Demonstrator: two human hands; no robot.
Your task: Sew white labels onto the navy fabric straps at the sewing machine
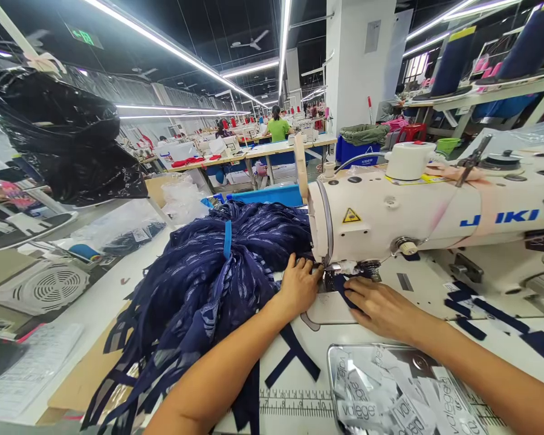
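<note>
And there was the cloth (343, 292), under the right hand (374, 302) at the sewing machine (372, 211), seemingly mid-seam! Neither that hand's grip nor the left hand's (301, 281) could be told. Loose labels (362, 386) lay below the right hand; how much of the navy pile (254, 241), left of the left hand, was finished didn't show.

The white worktable (317, 338) supports a sewing machine (358, 211), with a navy fabric bundle (254, 235) left of the machine and a metal tray (330, 377) in front.
</note>
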